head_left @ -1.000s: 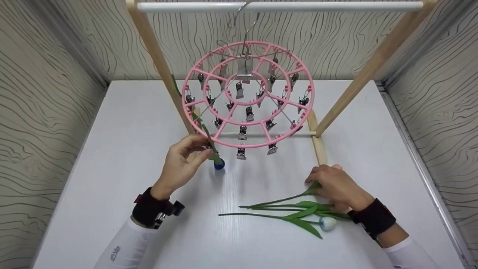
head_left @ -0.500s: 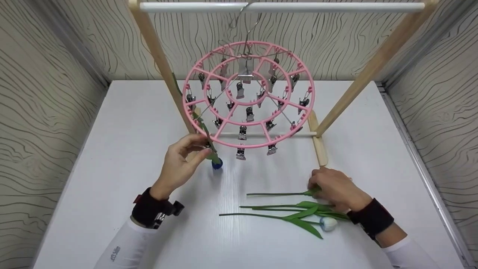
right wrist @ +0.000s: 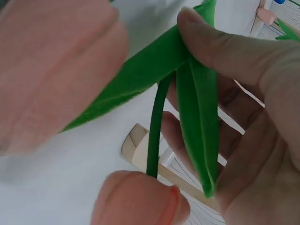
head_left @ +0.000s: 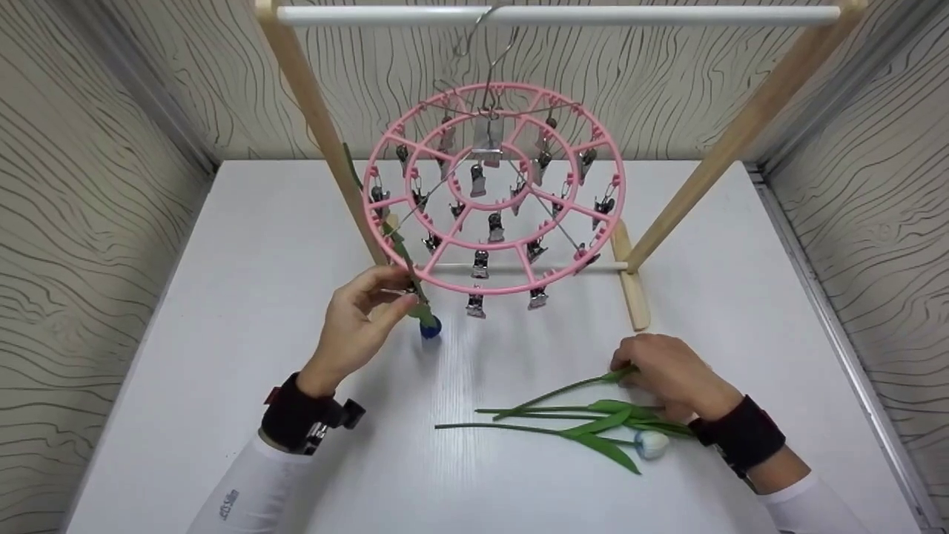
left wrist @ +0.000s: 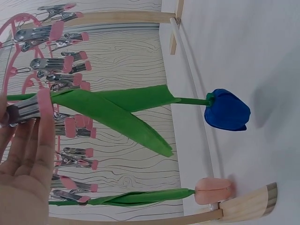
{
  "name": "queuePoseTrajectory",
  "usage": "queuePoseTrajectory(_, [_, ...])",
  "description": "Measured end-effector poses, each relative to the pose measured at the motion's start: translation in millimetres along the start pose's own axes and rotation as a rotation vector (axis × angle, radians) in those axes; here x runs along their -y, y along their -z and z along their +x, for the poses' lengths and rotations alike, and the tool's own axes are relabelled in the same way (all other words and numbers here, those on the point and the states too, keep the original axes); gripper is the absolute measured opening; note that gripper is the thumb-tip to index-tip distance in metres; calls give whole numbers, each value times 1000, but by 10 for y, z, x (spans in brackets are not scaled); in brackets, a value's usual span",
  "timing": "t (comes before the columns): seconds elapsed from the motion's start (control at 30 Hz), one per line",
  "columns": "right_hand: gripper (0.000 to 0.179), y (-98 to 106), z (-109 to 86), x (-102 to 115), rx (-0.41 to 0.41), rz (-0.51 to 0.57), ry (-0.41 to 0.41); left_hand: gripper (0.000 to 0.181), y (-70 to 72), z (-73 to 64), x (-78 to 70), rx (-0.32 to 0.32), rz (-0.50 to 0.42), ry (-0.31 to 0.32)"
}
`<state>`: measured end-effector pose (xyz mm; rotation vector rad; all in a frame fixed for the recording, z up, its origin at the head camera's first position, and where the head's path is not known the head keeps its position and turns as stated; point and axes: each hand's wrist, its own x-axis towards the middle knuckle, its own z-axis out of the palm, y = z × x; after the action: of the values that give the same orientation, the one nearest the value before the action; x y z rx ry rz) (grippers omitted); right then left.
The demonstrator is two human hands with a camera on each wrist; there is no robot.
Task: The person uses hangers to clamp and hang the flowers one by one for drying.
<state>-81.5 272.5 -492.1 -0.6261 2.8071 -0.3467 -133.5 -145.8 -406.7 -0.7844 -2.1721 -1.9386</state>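
My left hand (head_left: 359,319) pinches a metal clip (left wrist: 26,110) with a pink tip, at the near left rim of the pink round hanger (head_left: 460,285). That clip sits on the stem of a blue tulip (left wrist: 227,110), whose flower hangs downward. At the right, my right hand (head_left: 671,374) holds an artificial tulip, its leaves (right wrist: 199,122) between thumb and fingers. A pink flower head (right wrist: 136,201) sits below on its green stem. Another pink flower (right wrist: 61,70) is large and blurred near the right wrist camera.
Several tulips lie on the white table (head_left: 245,334), one with a white-blue flower (head_left: 652,445). The hanger hangs from a white bar (head_left: 593,13) between wooden posts (head_left: 712,163). Several other clips dangle from it. A pink tulip (left wrist: 213,191) hangs by the left post.
The stem of the tulip in my right hand swung level away from the lying stems, then slanted back down over them. My left hand stays at the clip; the blue tulip shifted slightly left.
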Motion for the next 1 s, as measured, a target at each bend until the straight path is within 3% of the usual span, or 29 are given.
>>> queuePoseTrajectory(0.3, [18,110,-30,88,-138,67,66,29,25,-6,14,-13,14,-13])
queuePoseTrajectory(0.57, [20,156,4,298,-315,426,163,31,58,-52,32,-38,32,-23])
queuePoseTrajectory(0.77, [19,181,17,601,-449,665,208,32,74,-151,1,-98,50,-20])
queuePoseTrajectory(0.9, [20,222,19,819,-522,800,257,29,29,-228,-73,-131,70,-86])
queuePoseTrajectory(1.0, [20,226,33,934,-546,873,279,28,-46,-262,-144,-110,74,-157])
